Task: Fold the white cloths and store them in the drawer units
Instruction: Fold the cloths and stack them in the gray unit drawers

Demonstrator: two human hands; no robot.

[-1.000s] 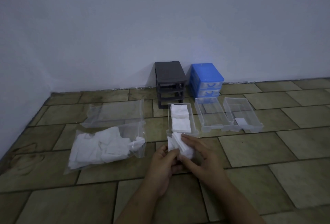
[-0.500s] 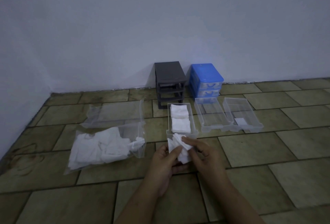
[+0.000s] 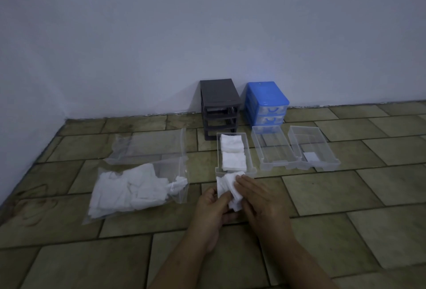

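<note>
Both hands work a small white cloth [image 3: 228, 187] just in front of a clear drawer [image 3: 250, 168]. My left hand [image 3: 213, 210] holds the cloth from below, thumb on its edge. My right hand [image 3: 260, 198] lies over the cloth's right side, fingers on top. That drawer holds two folded white cloths [image 3: 232, 152]. A clear bag [image 3: 138, 187] of loose white cloths lies to the left. Against the wall stand a dark grey drawer unit [image 3: 219, 106], its slots empty, and a blue drawer unit [image 3: 267, 104].
Two more clear drawers [image 3: 272, 150] [image 3: 313, 148] sit on the tiled floor right of the first; the far right one has a small white piece inside. An empty clear bag [image 3: 149, 145] lies behind the full one. The white wall runs along the back and left.
My right hand has slid up over the cloth, covering more of it, and the cloth's folds have shifted between my fingers. Everything else stays put.
</note>
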